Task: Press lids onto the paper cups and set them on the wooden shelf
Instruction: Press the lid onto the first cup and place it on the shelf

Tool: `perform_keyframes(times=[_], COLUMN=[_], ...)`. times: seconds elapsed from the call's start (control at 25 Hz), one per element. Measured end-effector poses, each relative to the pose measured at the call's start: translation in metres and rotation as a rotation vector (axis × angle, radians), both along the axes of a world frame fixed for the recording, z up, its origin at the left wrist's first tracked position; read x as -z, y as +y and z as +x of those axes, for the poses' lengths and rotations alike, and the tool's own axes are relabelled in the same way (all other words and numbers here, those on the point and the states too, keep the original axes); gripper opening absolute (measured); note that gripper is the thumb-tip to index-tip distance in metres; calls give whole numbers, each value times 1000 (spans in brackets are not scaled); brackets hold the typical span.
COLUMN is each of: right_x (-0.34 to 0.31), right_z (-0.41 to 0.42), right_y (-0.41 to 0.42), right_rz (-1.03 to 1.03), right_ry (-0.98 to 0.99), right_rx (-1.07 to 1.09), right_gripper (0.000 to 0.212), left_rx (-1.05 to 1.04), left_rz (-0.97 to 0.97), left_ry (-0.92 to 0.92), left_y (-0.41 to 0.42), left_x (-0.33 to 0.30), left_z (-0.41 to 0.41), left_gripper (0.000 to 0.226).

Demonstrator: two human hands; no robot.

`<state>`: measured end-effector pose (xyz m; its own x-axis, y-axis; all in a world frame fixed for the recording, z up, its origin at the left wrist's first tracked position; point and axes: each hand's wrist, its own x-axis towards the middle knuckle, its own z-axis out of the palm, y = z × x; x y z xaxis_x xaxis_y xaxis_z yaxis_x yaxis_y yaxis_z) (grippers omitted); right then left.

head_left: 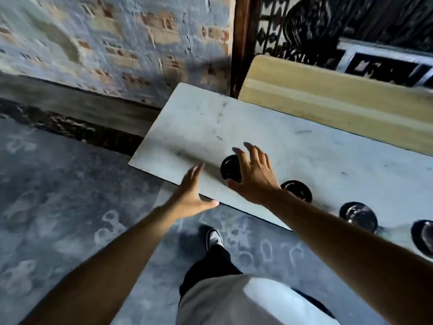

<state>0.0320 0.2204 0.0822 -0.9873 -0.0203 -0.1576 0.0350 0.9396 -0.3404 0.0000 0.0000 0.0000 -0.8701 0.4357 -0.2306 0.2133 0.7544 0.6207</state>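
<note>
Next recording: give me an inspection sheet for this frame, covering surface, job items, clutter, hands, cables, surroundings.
Surface: pale white tabletop, scuffed; a wooden shelf runs along its far edge.
Job's things: four black-lidded cups in a row near the front edge: leftmost cup, second cup, third cup, fourth cup, cut by the frame edge. None on the shelf.
Clutter: nothing seen.
Hands: right hand spread over the leftmost cup, grip not closed; left hand open and empty at the table's front edge.
Cables: nothing seen.
Surroundings: worn brick wall, grey floor, dark ornamental ironwork; frame blurred.
</note>
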Motion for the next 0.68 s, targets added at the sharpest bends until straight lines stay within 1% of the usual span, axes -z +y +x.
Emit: perform_keyframes(times=[0.08,0.12,0.2,0.24,0.28,0.32,0.36,0.4,0.44,0.56,0.64,0.68], right_x=[9,13,18,19,22,23,24,25,26,25,23,21], right_z=[-14,-17,-21,-25,-27,-29,-30,-30,-31,-34,-34,-34], right_y=[-12,-17,-22,-23,-22,-22,-22,-23,-22,-18,-11,-7], right_rz=[-32,-1,69,70,67,55,47,32,15,-42,-126,-177], right_ry=[36,25,-13,-31,-38,-35,-34,-30,-30,-52,-77,-91], right_rx=[31,45,50,71,90,111,118,126,137,159,204,222], right_gripper=[63,54,45,44,43,42,41,41,40,43,50,55], left_rx=[-75,-99,-117,-91,-39,13,59,90,112,121,100,95], left_rz=[137,159,205,228,249,239,196,155,146,217,271,297], left_ry=[-162,-215,-254,-262,-258,-241,-220,-203,-200,-234,-261,-264], left_y=[8,15,32,39,47,54,62,69,73,75,72,70], left_x=[20,29,39,42,44,44,45,46,47,50,41,36], left_z=[-13,-15,-22,-32,-44,-53,-59,-65,-70,-67,-63,-61], left_gripper=[119,117,113,106,91,71,52,39,33,36,42,39])
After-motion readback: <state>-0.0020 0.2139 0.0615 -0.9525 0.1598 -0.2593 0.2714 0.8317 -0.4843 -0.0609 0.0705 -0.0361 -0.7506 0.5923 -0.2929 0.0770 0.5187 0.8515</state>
